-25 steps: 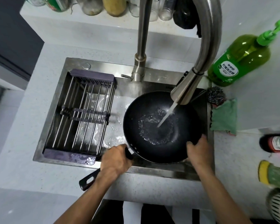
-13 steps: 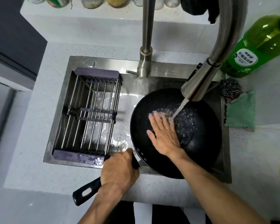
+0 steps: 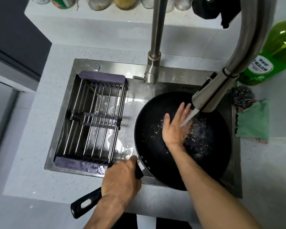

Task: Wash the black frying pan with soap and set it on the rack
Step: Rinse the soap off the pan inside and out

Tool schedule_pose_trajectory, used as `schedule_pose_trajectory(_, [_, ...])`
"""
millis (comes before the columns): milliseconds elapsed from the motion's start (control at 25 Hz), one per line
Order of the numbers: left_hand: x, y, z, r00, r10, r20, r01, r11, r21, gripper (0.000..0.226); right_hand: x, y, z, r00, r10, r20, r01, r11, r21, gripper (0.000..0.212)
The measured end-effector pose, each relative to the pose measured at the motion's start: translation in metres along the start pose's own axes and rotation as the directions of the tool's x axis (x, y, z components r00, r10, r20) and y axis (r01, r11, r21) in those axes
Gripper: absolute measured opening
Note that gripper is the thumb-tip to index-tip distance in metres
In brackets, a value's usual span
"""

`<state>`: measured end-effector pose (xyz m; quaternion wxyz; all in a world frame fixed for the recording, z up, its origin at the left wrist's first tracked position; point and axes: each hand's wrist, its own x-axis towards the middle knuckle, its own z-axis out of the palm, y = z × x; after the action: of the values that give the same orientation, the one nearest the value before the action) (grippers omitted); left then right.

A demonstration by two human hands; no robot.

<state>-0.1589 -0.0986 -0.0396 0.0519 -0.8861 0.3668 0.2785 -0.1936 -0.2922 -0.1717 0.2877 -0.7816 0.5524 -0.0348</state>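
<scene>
left hand grips pan handle (water running).

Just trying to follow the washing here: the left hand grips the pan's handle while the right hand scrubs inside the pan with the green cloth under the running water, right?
Not quite. The head view shows the right hand rubbing the inside of the black frying pan bare, fingers flat under the faucet stream. The green cloth lies untouched on the counter beside the sink. The left hand does grip the handle.
</scene>
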Motion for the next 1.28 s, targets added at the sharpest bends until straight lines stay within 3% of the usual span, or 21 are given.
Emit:
schedule_pose_trajectory(80, [0.002, 0.005, 0.000, 1.000, 0.013, -0.006, -0.013, 1.000, 0.017, 0.030, -0.014, -0.044, 0.008, 0.988, -0.066, 0.136, 0.027, 0.963, 0.267, 0.072])
schedule_pose_trajectory(160, [0.006, 0.011, -0.004, 1.000, 0.013, 0.006, -0.013, 1.000, -0.007, 0.028, -0.041, -0.049, 0.006, 0.884, -0.284, 0.372, 0.135, 0.916, 0.377, 0.069])
schedule_pose_trajectory(200, [0.008, 0.011, -0.007, 1.000, 0.002, 0.004, -0.001, 0.999, -0.033, 0.029, -0.052, -0.035, -0.003, 0.749, -0.387, 0.538, 0.167, 0.896, 0.411, 0.064])
schedule_pose_trajectory(280, [0.014, 0.006, -0.009, 1.000, -0.029, -0.001, 0.029, 0.997, -0.067, 0.031, -0.056, 0.006, -0.036, 0.384, -0.473, 0.793, 0.271, 0.879, 0.392, 0.056])
schedule_pose_trajectory(320, [0.017, 0.003, -0.009, 0.999, -0.033, 0.001, 0.033, 0.997, -0.071, 0.032, -0.050, 0.031, -0.047, 0.332, -0.413, 0.848, 0.385, 0.880, 0.277, 0.054])
schedule_pose_trajectory(360, [0.017, 0.002, -0.010, 1.000, -0.030, 0.006, 0.030, 0.997, -0.070, 0.033, -0.043, 0.050, -0.053, 0.423, -0.294, 0.857, 0.464, 0.883, 0.074, 0.054])
schedule_pose_trajectory(400, [0.017, 0.003, -0.010, 1.000, -0.018, 0.012, 0.018, 0.998, -0.061, 0.033, -0.035, 0.060, -0.051, 0.580, -0.189, 0.792, 0.472, 0.871, -0.138, 0.056])
schedule_pose_trajectory(440, [0.016, 0.006, -0.010, 1.000, 0.000, 0.016, 0.001, 0.999, -0.052, 0.033, -0.031, 0.058, -0.044, 0.720, -0.116, 0.684, 0.402, 0.873, -0.276, 0.060])
schedule_pose_trajectory(480, [0.014, 0.009, -0.010, 1.000, 0.023, 0.017, -0.022, 0.999, -0.039, 0.031, -0.029, 0.046, -0.031, 0.793, -0.093, 0.602, 0.332, 0.895, -0.298, 0.065])
schedule_pose_trajectory(640, [0.007, 0.007, -0.011, 0.999, 0.040, 0.018, -0.039, 0.999, -0.037, 0.029, -0.006, 0.022, -0.012, 0.722, -0.457, 0.519, 0.586, 0.803, -0.109, 0.072])
schedule_pose_trajectory(720, [0.006, -0.002, -0.014, 1.000, 0.019, -0.001, -0.019, 0.999, -0.031, 0.029, 0.015, 0.036, -0.023, 0.911, -0.286, 0.298, 0.362, 0.900, -0.241, 0.070])
schedule_pose_trajectory(760, [0.007, -0.005, -0.016, 1.000, 0.013, -0.018, -0.013, 1.000, -0.020, 0.029, 0.017, 0.036, -0.027, 0.965, -0.191, 0.180, 0.235, 0.934, -0.270, 0.070])
schedule_pose_trajectory(880, [0.010, 0.000, -0.011, 0.998, 0.053, -0.032, -0.052, 0.998, 0.018, 0.026, 0.009, -0.006, -0.018, 0.995, -0.062, 0.073, 0.068, 0.995, -0.076, 0.073])
schedule_pose_trajectory(960, [0.010, 0.008, -0.009, 0.998, 0.066, -0.015, -0.065, 0.997, 0.039, 0.024, 0.007, -0.044, -0.014, 0.990, 0.037, 0.138, -0.058, 0.986, 0.155, 0.076])
schedule_pose_trajectory(1000, [0.010, 0.011, -0.008, 0.998, 0.058, -0.006, -0.058, 0.998, 0.034, 0.024, -0.001, -0.051, -0.008, 0.977, -0.044, 0.211, -0.001, 0.979, 0.205, 0.076])
schedule_pose_trajectory(1040, [0.010, 0.012, -0.008, 0.999, 0.047, -0.005, -0.047, 0.999, 0.025, 0.025, -0.018, -0.051, -0.004, 0.926, -0.200, 0.319, 0.126, 0.963, 0.239, 0.074])
schedule_pose_trajectory(1080, [0.013, 0.010, -0.007, 0.999, 0.030, -0.012, -0.030, 0.999, 0.013, 0.026, -0.039, -0.042, -0.002, 0.811, -0.368, 0.454, 0.266, 0.924, 0.274, 0.070])
schedule_pose_trajectory(1160, [0.018, -0.001, -0.007, 1.000, -0.024, -0.018, 0.024, 0.999, -0.022, 0.025, -0.052, -0.006, -0.023, 0.451, -0.526, 0.721, 0.462, 0.829, 0.316, 0.061])
schedule_pose_trajectory(1200, [0.019, -0.006, -0.004, 0.998, -0.053, -0.022, 0.052, 0.998, -0.044, 0.024, -0.047, 0.018, -0.038, 0.296, -0.448, 0.843, 0.534, 0.810, 0.243, 0.059])
schedule_pose_trajectory(1240, [0.021, -0.010, -0.001, 0.997, -0.076, -0.024, 0.074, 0.996, -0.058, 0.022, -0.039, 0.038, -0.053, 0.255, -0.269, 0.929, 0.596, 0.800, 0.069, 0.058])
schedule_pose_trajectory(1280, [0.021, -0.011, 0.002, 0.996, -0.092, -0.018, 0.091, 0.994, -0.061, 0.022, -0.034, 0.053, -0.067, 0.327, -0.075, 0.942, 0.644, 0.747, -0.164, 0.058])
